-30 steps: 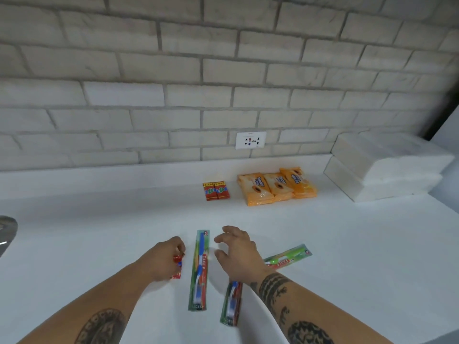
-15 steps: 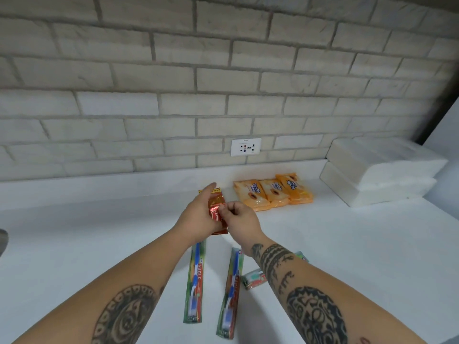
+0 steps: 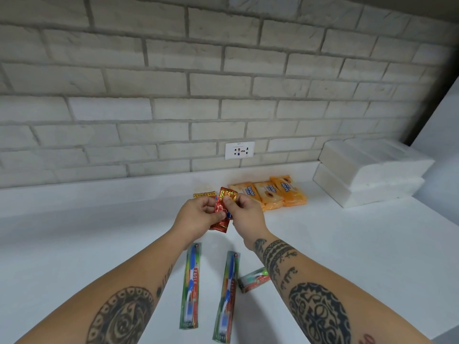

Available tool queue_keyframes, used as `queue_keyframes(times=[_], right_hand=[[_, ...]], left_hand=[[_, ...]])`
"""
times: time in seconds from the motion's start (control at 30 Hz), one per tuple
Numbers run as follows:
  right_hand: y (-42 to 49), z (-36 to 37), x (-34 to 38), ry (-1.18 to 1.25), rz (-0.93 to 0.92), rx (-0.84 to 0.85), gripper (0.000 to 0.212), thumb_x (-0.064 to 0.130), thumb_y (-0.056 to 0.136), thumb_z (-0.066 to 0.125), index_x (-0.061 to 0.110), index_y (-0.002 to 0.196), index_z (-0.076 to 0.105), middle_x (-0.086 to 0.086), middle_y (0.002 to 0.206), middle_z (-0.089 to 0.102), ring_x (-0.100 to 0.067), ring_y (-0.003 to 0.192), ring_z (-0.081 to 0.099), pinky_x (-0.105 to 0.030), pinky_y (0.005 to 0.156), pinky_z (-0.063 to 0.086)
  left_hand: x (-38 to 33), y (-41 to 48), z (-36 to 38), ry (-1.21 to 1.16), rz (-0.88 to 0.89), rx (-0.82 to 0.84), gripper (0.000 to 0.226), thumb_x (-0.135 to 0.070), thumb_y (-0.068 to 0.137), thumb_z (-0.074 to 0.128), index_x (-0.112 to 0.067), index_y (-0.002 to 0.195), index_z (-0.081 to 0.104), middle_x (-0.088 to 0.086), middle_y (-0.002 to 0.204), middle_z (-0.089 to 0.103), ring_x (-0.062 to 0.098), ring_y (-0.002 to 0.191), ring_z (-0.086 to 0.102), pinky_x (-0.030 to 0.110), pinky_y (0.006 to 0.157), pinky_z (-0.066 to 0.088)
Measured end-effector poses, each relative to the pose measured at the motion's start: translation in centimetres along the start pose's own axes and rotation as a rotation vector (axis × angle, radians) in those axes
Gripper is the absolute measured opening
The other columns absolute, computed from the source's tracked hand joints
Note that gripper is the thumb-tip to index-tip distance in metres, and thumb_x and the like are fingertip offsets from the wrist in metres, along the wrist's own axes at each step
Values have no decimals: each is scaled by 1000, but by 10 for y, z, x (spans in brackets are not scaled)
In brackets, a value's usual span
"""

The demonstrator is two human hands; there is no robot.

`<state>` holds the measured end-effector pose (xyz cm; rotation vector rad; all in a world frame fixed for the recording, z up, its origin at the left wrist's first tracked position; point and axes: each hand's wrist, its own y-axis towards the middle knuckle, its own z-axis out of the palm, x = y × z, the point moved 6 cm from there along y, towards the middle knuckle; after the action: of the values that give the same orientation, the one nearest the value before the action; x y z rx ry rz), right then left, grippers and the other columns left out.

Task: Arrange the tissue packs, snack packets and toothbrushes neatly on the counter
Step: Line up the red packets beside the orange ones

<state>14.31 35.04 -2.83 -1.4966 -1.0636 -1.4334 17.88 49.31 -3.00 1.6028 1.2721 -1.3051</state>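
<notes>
Both hands hold one red foil snack packet [image 3: 221,211] above the white counter [image 3: 347,256]: my left hand [image 3: 196,217] grips its left side, my right hand [image 3: 244,213] pinches its top right. Behind it lie red snack packets [image 3: 203,194], mostly hidden by my hands. Three orange tissue packs [image 3: 270,194] lie in a row by the wall. Two packaged toothbrushes [image 3: 191,286] [image 3: 227,296] lie side by side near me. A third packaged toothbrush [image 3: 253,279] lies partly under my right forearm.
Two large white tissue packs [image 3: 367,175] are stacked at the back right. A wall socket [image 3: 239,150] sits in the brick wall above the counter's low backsplash. The counter's right edge runs down the frame's right side.
My left hand lifted a red snack packet from beside the toothbrushes and carried it toward the wall. My right hand left the toothbrushes and took hold of the same packet.
</notes>
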Motion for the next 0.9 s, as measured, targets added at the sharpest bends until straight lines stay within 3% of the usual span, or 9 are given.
queue_keyframes(times=[0.1,0.23,0.37,0.53,0.63,0.77,0.9], right_hand=[[2,0,1,-22,3,3,23,22,97,68,15,75,69,9,67,66,-8,65,58,-22,61,49],[5,7,2,-2,17,44,25,29,97,69,6,90,74,-4,79,73,-13,72,64,-27,64,51],[12,12,2,3,10,19,25,31,99,66,9,95,75,-8,91,77,-17,82,71,-30,71,58],[22,18,1,-58,8,61,18,25,98,68,13,87,75,0,80,72,-9,71,65,-23,64,52],[27,22,-3,-99,-9,76,25,24,97,69,2,87,74,-2,73,69,-3,60,59,-16,56,49],[36,28,-12,-114,-13,72,27,28,96,71,3,86,71,-12,82,73,-7,66,63,-25,62,54],[52,34,-29,-86,58,57,25,23,96,71,8,76,69,0,68,67,-5,55,59,-21,54,48]], left_hand=[[1,-2,1,-45,-10,-13,6,-21,95,73,-17,99,74,4,91,80,22,89,77,37,80,63],[1,0,-6,-43,-16,-52,9,-21,97,71,-12,97,74,4,88,81,23,86,78,28,67,60],[4,6,-11,-24,-33,-40,14,-25,94,74,-12,92,75,6,90,80,22,84,76,34,71,60],[9,12,-14,-55,-32,-34,10,-20,95,73,-14,87,71,6,81,77,15,72,70,28,63,53],[15,16,-17,-35,-48,-55,13,-19,95,73,-11,85,71,5,78,77,13,68,68,27,62,53],[25,24,-21,-56,-96,-53,17,-20,95,74,-3,94,72,10,87,79,15,73,70,27,65,54],[38,33,-20,-47,-118,5,12,-8,89,78,-10,98,70,12,88,77,14,71,70,26,63,54]])
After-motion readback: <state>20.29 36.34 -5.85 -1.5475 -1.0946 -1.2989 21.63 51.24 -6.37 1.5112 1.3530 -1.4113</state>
